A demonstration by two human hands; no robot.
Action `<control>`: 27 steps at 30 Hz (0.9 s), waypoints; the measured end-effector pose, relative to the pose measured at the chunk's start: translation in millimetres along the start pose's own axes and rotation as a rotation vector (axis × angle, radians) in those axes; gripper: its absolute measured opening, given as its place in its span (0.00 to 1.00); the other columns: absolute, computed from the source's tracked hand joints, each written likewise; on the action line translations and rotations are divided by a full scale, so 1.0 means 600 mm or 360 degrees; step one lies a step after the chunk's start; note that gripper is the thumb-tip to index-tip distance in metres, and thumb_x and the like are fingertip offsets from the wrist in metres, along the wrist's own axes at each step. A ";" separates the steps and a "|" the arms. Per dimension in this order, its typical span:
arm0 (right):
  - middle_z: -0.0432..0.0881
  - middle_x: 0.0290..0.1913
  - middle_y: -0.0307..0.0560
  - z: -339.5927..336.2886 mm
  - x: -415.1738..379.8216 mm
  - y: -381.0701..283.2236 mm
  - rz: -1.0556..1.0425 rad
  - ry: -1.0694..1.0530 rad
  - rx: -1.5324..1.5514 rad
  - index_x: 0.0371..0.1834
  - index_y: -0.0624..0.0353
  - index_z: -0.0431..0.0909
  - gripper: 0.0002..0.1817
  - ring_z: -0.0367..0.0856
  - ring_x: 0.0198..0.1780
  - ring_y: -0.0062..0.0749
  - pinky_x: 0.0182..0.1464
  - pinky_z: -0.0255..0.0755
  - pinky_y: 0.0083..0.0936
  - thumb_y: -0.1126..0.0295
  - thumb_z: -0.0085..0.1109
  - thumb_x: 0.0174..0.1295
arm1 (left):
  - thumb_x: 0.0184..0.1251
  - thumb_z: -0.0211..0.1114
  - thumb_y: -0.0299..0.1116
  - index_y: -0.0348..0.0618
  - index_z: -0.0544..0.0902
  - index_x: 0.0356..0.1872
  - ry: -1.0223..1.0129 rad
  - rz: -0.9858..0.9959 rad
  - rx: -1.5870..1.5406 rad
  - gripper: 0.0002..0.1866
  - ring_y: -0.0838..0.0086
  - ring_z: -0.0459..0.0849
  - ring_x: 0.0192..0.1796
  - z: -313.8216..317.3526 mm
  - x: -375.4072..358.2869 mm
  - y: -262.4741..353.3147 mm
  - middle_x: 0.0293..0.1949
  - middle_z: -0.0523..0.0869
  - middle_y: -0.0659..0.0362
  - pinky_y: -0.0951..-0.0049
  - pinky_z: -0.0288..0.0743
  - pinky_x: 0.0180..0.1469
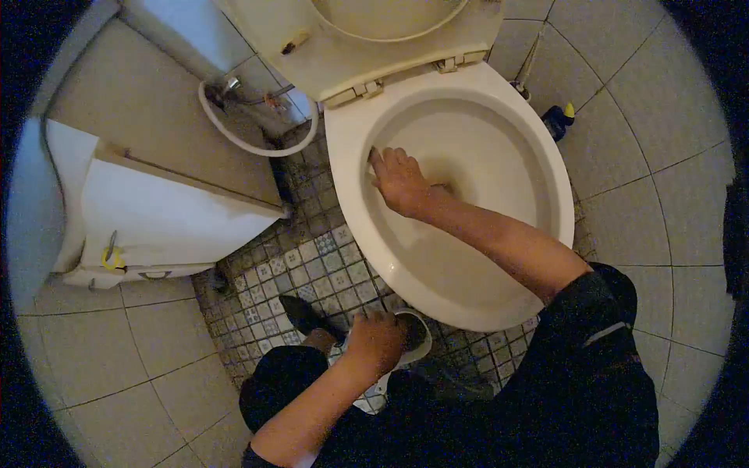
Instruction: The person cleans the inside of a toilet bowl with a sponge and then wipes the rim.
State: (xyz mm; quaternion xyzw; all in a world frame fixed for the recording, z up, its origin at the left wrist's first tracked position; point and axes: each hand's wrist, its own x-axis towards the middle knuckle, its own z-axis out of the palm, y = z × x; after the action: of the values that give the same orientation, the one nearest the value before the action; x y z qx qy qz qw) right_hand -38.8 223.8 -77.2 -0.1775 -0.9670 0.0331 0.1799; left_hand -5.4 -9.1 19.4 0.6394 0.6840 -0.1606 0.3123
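My right hand point(402, 183) reaches into the toilet bowl point(355, 132), its curled fingers pressed against the left inner wall just under the rim. Whatever those fingers hold, if anything, is too dark and small to make out. Low in front of the toilet, my left hand point(377, 342) is closed around the near side of a pale cup point(425, 347) with a dark inside. The raised toilet seat and lid point(335, 54) lean back, with brownish stains near the hinges.
A white cabinet point(172, 210) stands at the left. A pale hose point(257, 152) loops from the wall beside the toilet. At the right, a dark bottle with a yellow cap point(558, 122) stands by the wall. My dark shoe point(304, 316) rests on patterned floor tiles point(339, 278).
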 end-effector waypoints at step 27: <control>0.71 0.41 0.60 -0.040 -0.069 0.035 -0.0173 -0.0776 0.0019 0.51 0.66 0.63 0.26 0.70 0.43 0.53 0.44 0.67 0.42 0.64 0.53 0.49 | 0.53 0.52 0.37 0.48 0.78 0.37 -0.0098 0.0047 0.0000 0.12 0.60 0.79 0.39 -0.010 0.020 0.001 0.37 0.79 0.54 0.57 0.70 0.39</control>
State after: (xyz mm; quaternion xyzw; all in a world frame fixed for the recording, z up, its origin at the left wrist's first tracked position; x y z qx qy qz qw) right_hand 13.0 228.9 -71.7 -0.1110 -0.9897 0.0711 -0.0561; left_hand -5.8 3.7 16.3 0.6442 0.6646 -0.1755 0.3355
